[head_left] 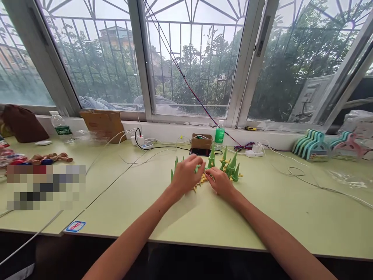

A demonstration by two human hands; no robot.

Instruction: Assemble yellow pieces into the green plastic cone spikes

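Note:
Above a small pile of yellow pieces [203, 179], my left hand [186, 175] is closed with its fingers curled round a green piece [197, 168], mostly hidden by them. My right hand [220, 182] rests low beside the pile, thumb and fingers pinched together at the yellow pieces; what lies between the fingertips is too small to make out. Several green cones [232, 165] stand upright just beyond my right hand, with yellow bits around them. More green spikes [172, 175] show behind my left hand, partly covered by it.
Behind the cones are a phone [200, 152], a small cardboard box [201, 141] and a water bottle [219, 134]. Cables and a white power strip [254, 153] lie along the window side. Green hangers [310, 144] stand far right; a larger cardboard box [103, 123] stands left.

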